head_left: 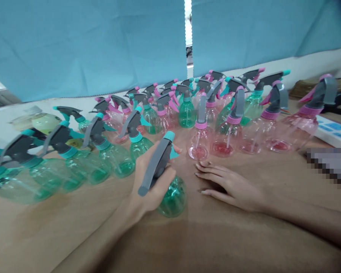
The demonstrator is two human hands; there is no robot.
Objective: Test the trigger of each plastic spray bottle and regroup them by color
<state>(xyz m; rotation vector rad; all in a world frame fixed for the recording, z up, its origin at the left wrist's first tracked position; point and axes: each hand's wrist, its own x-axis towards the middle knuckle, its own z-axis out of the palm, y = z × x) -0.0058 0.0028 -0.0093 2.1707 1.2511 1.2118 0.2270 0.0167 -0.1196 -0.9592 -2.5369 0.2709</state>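
Observation:
My left hand (149, 178) is wrapped round the neck of a green spray bottle (173, 197) with a grey trigger head and teal collar, which stands on the brown table (74, 223) just in front of me. My right hand (230, 184) lies flat on the table to the right of that bottle, fingers stretched out, holding nothing. Its fingertips point towards the bottle without touching it.
Several green spray bottles (113, 155) crowd the left and several pink ones (224, 140) stand at the middle and right, in rows across the table's back. A blue curtain (88, 45) hangs behind. A white sheet with blue marks (333, 132) lies at the right.

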